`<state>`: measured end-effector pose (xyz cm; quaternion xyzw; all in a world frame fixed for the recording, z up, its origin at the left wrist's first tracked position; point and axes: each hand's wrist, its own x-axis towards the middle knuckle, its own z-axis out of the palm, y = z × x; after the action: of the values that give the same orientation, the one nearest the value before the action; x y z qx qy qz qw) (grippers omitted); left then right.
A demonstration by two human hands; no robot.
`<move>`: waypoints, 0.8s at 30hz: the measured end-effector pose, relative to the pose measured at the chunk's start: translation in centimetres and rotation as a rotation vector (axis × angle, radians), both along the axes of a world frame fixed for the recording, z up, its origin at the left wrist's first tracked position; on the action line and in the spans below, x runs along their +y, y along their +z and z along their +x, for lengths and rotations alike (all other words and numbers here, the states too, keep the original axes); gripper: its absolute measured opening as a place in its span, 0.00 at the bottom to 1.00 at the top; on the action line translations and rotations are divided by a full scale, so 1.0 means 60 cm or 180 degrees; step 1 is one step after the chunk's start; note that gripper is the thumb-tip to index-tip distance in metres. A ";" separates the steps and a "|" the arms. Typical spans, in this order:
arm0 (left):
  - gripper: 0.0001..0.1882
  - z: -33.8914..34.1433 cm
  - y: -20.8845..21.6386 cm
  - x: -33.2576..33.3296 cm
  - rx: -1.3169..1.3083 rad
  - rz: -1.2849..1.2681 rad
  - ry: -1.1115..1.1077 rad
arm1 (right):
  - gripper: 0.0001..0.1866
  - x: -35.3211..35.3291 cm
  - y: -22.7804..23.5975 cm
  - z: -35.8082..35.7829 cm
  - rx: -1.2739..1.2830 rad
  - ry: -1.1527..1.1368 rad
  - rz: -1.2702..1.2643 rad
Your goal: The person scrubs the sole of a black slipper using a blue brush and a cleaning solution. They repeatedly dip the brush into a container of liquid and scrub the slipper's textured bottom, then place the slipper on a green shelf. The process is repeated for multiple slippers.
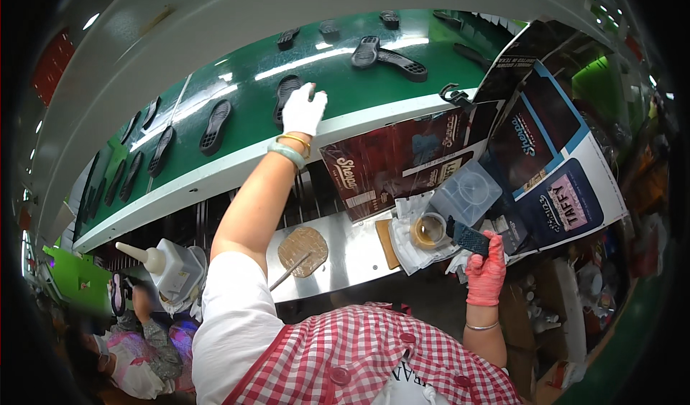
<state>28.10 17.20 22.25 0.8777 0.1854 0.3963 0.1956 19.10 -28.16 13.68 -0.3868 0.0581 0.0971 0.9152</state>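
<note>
My left hand (304, 109), in a white glove, reaches onto a green conveyor belt (251, 81). Its thumb and forefinger are stretched out and apart. It lies over the right side of a black shoe sole (287, 91), covering part of it; no grip on the sole shows. At the right, my right hand (486, 270), in a pink-red glove, pinches a dark, textured strip (471, 238) whose kind I cannot make out. Just left of that strip, a round container (429, 231) with an amber rim sits on white paper (406, 243).
More black soles (215, 127) lie along the belt. Printed cardboard panels (402, 153) and a clear plastic box (467, 193) stand right. A metal shelf (352, 261) bears a brown disc (296, 247) with a stick. At left are a white nozzle bottle (176, 268) and a co-worker (147, 355).
</note>
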 end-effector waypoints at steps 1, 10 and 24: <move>0.27 0.013 0.010 0.014 0.0313 0.0268 0.0343 | 0.14 -0.002 -0.002 0.000 0.0030 -0.0044 -0.0027; 0.47 0.169 0.063 -0.017 0.1344 -0.0415 -0.0060 | 0.14 0.007 -0.013 -0.015 0.0018 -0.0308 -0.0371; 0.52 0.445 0.067 0.022 0.2286 -0.0850 -0.0340 | 0.14 0.045 0.006 -0.062 0.0476 -0.1566 -0.0993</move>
<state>54.81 18.53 26.30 0.9358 0.2460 0.0254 0.2512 15.37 -25.46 14.05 -0.4889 0.2315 -0.1095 0.8339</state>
